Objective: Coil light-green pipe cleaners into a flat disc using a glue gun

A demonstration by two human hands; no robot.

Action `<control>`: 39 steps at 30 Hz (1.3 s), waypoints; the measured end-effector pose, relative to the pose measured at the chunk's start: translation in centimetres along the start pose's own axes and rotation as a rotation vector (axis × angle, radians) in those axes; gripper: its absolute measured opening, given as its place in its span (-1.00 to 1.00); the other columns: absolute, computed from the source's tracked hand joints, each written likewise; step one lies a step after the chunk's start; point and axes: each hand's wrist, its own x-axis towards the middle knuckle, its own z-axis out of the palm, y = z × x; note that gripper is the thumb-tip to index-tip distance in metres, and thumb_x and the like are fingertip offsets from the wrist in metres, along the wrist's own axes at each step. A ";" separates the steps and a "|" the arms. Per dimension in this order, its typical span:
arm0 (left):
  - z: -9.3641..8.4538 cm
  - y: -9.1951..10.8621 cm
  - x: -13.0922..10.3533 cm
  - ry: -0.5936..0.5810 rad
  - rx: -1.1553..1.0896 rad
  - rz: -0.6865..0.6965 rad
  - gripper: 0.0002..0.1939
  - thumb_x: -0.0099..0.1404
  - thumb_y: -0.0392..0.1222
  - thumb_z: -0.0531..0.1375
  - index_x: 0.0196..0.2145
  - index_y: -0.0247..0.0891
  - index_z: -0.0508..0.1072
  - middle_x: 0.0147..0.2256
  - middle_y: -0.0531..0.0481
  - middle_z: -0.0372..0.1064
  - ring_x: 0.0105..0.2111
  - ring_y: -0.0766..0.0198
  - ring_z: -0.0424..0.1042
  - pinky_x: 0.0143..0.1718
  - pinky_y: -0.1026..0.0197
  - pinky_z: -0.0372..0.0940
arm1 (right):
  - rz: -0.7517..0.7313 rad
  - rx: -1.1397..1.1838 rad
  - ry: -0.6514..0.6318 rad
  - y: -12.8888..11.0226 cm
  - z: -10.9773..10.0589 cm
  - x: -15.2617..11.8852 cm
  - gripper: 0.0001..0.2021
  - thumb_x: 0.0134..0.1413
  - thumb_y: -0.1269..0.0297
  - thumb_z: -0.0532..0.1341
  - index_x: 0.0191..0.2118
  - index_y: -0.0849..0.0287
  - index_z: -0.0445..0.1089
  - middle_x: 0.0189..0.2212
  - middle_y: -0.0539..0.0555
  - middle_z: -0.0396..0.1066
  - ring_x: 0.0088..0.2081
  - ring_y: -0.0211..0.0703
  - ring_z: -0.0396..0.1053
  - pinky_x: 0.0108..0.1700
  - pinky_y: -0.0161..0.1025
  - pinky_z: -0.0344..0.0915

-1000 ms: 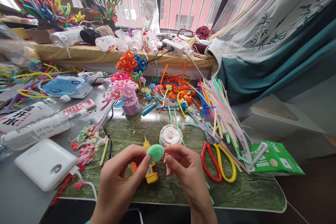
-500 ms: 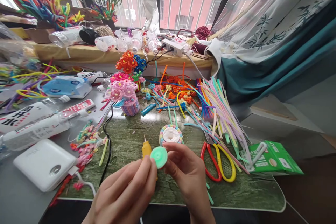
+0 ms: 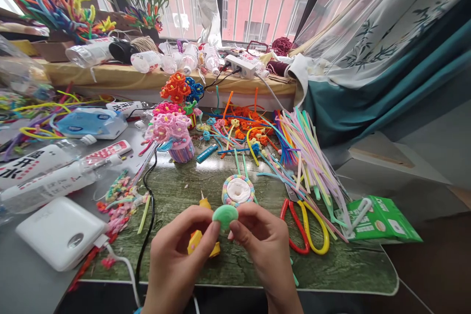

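A small mint-green disc (image 3: pixel 225 217), which looks like a tightly coiled pipe cleaner, is pinched between my hands near the table's front. My left hand (image 3: pixel 180 250) grips its left edge with thumb and forefinger. On the right edge, the thumb and fingers of my right hand (image 3: pixel 262 245) close in. Behind my left fingers lies a yellow glue gun (image 3: pixel 204 244), partly covered, its nozzle pointing away. Just beyond the disc stands a round pot (image 3: pixel 238 190) wrapped in pastel pipe cleaners, with a white inside.
Scissors (image 3: pixel 304 225) with red and yellow handles lie right of my hands, below a pipe cleaner bundle (image 3: pixel 312 157). At left are a white power bank (image 3: pixel 62 235), a black cable (image 3: pixel 150 191) and bottles (image 3: pixel 55 176). A pink flower pot (image 3: pixel 180 149) stands further back.
My left hand has turned, its thumb now toward me. The disc has tilted from facing me to lying flatter, and my right fingers have closed in on its edge.
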 end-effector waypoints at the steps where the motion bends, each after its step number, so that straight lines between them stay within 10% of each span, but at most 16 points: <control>1: 0.3 0.1 -0.1 0.026 -0.054 -0.089 -0.89 0.22 -0.17 0.35 -0.45 -0.20 0.58 -0.48 0.05 0.46 -0.47 0.29 0.43 -0.47 0.36 0.35 | 0.008 0.005 0.011 0.0 0.0 0.0 -0.79 -0.01 0.15 0.50 -0.39 0.18 0.59 -0.53 0.00 0.52 -0.50 -0.20 0.44 -0.39 -0.32 0.38; 39: 0.5 -1.6 0.1 0.119 -0.336 -0.367 -0.73 0.05 -0.01 0.48 -0.49 -0.26 0.61 -0.57 0.09 0.42 -0.54 0.37 0.32 -0.49 0.39 0.27 | 0.103 0.048 0.075 1.0 1.6 0.6 -0.69 -0.01 0.08 0.49 -0.51 0.23 0.53 -0.64 0.03 0.50 -0.65 -0.27 0.38 -0.61 -0.40 0.27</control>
